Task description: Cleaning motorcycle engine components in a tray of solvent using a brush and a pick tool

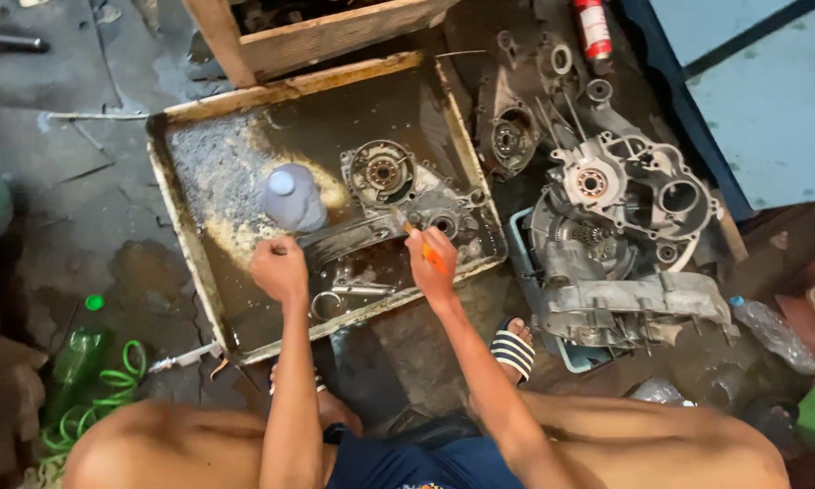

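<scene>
My left hand [279, 268] is closed on the near end of a dark, oily engine casing [398, 195] that lies in a shallow metal tray [186, 226] of dirty liquid. My right hand [431, 261] grips an orange-handled brush [421, 243] whose tip rests against the casing near its round bearing hole. A clear plastic bottle [292, 197] stands in the tray just beyond my left hand. Pliers [349, 292] lie in the liquid between my two hands.
Grey engine crankcase halves [620, 235] are piled to the right of the tray. A wooden crate [317, 36] sits behind it, a red canister [592, 27] at top right. A green bottle and hose [86, 371] lie left. My sandalled foot [513, 349] rests below the tray.
</scene>
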